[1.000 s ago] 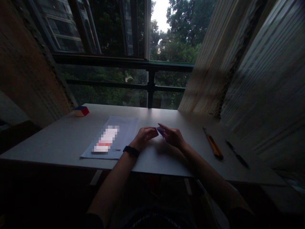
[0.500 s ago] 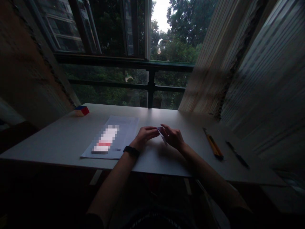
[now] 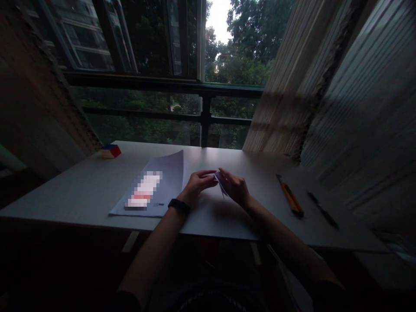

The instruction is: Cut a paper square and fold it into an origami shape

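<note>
Between my two hands, just above the white table, is a small folded piece of paper, pale with pointed lower ends. My left hand, with a black band on its wrist, has its fingertips closed at the paper's upper left edge. My right hand is wrapped over the paper's right side, hiding part of it. To the left of my left hand lie printed sheets, the top one's far right corner curling up off the table.
A cube with blue and red faces sits at the table's far left. On the right lie a yellow utility knife and a slim dark pen-like tool. Behind the table are a window railing and a curtain.
The paper in my hands has tilted slightly, and its lower ends now show apart. The top sheet's far corner has lifted. The curtains have shifted a little.
</note>
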`<state>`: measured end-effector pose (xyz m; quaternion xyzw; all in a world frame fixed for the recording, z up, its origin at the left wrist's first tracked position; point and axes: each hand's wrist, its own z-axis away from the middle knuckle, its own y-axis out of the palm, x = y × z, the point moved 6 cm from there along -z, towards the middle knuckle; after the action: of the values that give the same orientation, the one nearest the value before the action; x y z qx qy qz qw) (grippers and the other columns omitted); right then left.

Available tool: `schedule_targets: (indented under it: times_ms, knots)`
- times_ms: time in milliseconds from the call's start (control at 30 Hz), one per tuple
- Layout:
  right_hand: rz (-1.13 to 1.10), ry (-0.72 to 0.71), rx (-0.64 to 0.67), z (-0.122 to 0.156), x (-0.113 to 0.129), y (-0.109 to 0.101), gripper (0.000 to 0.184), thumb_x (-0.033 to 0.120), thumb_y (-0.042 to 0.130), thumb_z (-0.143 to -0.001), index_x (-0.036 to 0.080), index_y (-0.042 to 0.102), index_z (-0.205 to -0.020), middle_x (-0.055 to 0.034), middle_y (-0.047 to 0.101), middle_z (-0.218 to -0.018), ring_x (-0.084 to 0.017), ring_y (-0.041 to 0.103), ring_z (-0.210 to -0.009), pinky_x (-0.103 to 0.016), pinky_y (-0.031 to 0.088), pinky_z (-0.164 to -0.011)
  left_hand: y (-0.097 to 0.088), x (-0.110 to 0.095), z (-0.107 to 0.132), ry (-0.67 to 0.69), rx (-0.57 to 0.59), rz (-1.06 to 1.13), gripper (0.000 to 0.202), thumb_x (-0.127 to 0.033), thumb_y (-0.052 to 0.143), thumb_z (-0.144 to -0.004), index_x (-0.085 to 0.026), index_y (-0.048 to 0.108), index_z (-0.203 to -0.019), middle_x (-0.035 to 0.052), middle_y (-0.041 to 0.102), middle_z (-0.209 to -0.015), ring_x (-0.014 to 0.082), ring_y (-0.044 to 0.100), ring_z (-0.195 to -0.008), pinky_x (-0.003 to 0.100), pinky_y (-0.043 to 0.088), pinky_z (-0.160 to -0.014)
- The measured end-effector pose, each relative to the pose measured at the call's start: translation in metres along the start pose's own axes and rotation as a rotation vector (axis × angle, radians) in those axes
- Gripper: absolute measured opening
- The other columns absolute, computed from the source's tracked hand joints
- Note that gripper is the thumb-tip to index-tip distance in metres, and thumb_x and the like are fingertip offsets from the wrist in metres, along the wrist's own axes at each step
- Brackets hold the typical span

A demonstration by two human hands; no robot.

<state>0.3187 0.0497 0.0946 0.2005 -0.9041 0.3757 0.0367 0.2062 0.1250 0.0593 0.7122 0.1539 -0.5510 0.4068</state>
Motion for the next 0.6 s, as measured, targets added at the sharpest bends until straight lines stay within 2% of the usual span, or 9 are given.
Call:
schedule_targets:
  times_ms: [133, 467, 600]
  knots:
    - [-0.023, 0.004, -0.023, 0.0006, -0.0009, 0.0013, 0.032, 0.029, 0.038, -0.089, 0.013, 0.055, -0.111, -0.0123, 0.067, -0.094, -0.017, 0.064, -0.072, -0.023, 0.045, -0.062, -0.0001, 0.001, -0.0012, 0.019, 0.009, -0.027, 0.041, -0.025, 0.072, -0.065, -0.009, 0.063, -0.101, 0.0142, 0.067, -0.093, 0.021, 0.064, -0.081, 0.038, 0.047, -0.083]
    - [0.055, -0.011, -0.12, -0.0006, 0.0035, -0.0013, 0.027, 0.028, 0.038, -0.089, 0.011, 0.054, -0.104, -0.0091, 0.066, -0.077, -0.015, 0.062, -0.062, -0.021, 0.043, -0.054, 0.0029, -0.001, 0.0002, 0.001, -0.018, -0.069, 0.047, -0.03, 0.076, -0.058, -0.009, 0.065, -0.098, 0.0141, 0.067, -0.092, 0.022, 0.064, -0.08, 0.039, 0.046, -0.083]
    - [0.023, -0.062, -0.063, -0.0018, 0.0071, 0.0009, 0.026, 0.027, 0.037, -0.09, 0.013, 0.052, -0.105, -0.0085, 0.066, -0.078, -0.014, 0.062, -0.063, -0.021, 0.043, -0.055, 0.0017, -0.0003, 0.0002, 0.005, -0.041, -0.101, 0.046, -0.031, 0.077, -0.056, -0.009, 0.066, -0.095, 0.0129, 0.068, -0.087, 0.0198, 0.063, -0.075, 0.037, 0.048, -0.078]
